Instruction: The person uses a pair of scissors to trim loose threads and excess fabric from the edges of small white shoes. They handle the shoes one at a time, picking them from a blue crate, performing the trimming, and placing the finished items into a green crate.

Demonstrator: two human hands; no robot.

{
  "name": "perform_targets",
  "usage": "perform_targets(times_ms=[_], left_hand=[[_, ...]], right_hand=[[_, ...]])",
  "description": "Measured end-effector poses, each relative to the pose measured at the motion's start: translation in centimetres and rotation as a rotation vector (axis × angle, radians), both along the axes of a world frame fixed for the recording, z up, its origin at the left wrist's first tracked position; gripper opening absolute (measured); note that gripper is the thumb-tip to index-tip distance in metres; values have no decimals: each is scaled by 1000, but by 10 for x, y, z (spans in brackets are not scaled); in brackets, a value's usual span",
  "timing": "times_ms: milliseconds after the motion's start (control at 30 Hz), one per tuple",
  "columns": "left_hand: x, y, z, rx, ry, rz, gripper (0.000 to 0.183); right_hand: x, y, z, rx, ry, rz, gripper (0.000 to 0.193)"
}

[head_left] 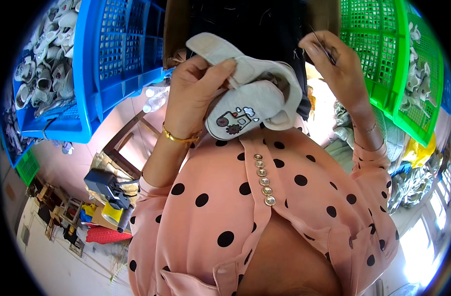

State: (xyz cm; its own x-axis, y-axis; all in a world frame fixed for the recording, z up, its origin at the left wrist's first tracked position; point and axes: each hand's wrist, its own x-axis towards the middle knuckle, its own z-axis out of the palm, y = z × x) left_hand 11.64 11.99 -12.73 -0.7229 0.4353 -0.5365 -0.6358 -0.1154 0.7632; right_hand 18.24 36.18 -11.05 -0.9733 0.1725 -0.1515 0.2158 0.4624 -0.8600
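Observation:
My left hand (193, 93) pinches a small pale-grey cloth child's shoe (247, 106) by its strap, between thumb and fingers. The toe of the shoe points down toward my chest and carries a train-and-cloud picture. Its ankle opening faces right, and the strap end sticks out past my fingers to the upper left. To the right, apart from the shoe, my right hand (339, 66) is closed around a slim, dark, pointed metal tool (325, 51). The fingers hide part of this tool, so its exact kind is unclear.
A blue crate (94, 89) at the left stands beside many similar pale shoes (47, 74). At the right is a green crate (383, 54), with more pale pieces (420, 81) beyond it. Dark cloth (250, 29) lies ahead. A wooden stool (121, 148) stands at the lower left.

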Motion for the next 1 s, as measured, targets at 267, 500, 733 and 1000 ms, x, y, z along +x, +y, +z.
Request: perform_targets(times_ms=[267, 500, 733, 1000], left_hand=[[-6, 5, -12, 7, 145, 77, 28], [-9, 6, -36, -479, 397, -361, 26], [7, 23, -10, -432, 1461, -605, 38], [1, 31, -53, -440, 1690, -925, 31]], right_hand=[[30, -20, -5, -42, -61, -63, 37], [24, -10, -41, 179, -110, -39, 18], [23, -9, -45, 154, -191, -6, 20], [20, -16, -50, 330, -125, 29, 21]])
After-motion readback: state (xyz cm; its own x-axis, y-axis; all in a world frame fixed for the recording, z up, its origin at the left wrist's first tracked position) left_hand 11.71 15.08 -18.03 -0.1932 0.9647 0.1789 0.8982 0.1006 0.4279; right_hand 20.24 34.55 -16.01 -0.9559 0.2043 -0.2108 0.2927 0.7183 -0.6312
